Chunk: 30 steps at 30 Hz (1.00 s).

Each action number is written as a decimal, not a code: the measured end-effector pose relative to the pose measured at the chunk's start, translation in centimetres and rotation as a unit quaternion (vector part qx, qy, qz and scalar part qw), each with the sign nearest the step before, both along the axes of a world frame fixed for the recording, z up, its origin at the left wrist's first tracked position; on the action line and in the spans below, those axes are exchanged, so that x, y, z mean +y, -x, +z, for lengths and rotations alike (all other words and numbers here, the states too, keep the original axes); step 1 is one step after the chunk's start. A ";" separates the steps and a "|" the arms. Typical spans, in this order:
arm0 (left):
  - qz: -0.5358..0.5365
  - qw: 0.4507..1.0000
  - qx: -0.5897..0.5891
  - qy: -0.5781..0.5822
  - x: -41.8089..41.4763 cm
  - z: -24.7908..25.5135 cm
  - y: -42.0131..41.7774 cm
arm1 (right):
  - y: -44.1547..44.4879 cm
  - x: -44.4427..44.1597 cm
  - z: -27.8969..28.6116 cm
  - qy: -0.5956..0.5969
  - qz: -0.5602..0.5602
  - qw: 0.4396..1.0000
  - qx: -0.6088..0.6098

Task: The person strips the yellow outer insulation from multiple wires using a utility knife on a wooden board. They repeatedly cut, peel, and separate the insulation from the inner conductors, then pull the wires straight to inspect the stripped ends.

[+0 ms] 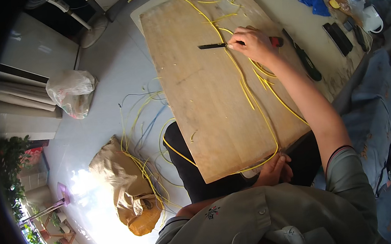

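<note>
My right hand [249,42] grips a knife with a narrow black blade [211,46] and a partly hidden red and black handle [276,41]. The blade lies across a yellow insulated wire [238,68] on a wooden board [207,103]. My left hand [276,169], at the board's near edge, pinches a thin strand by the bend of the yellow wire; its fingers partly hide the hold. Strips of yellow insulation [247,94] and more yellow wire [285,104] lie on the board.
A dark-handled tool [304,57] lies right of the board. Farther right are black rectangular objects [337,39], a blue cloth or glove [312,1] and a white cup-like item [373,19]. On the floor at left are a brown sack [119,178], tangled wires [142,159] and a plastic bag [72,91].
</note>
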<state>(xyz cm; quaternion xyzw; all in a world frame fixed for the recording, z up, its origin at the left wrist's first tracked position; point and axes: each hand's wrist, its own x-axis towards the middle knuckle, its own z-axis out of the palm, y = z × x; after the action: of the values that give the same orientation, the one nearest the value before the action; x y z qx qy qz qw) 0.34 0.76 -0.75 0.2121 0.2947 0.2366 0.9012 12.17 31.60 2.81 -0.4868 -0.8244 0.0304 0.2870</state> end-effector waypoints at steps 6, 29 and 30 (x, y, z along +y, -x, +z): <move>-0.026 1.000 0.004 -0.009 0.4 0.6 0.4 | 0.2 0.0 -0.1 -0.002 -0.012 1.000 -0.021; -0.008 0.998 0.019 -0.064 0.0 -0.3 -0.3 | 1.3 5.3 -1.0 -0.009 -0.064 0.996 -0.057; -0.010 0.998 0.022 -0.058 0.0 -0.1 -0.3 | 1.4 6.0 -1.0 -0.009 -0.060 0.997 -0.057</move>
<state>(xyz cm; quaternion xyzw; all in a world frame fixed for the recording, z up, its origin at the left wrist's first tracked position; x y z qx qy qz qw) 0.60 0.73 -0.82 0.2723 0.2981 0.2401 0.8828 10.78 37.59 1.85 -0.5335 -0.8092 -0.0224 0.2452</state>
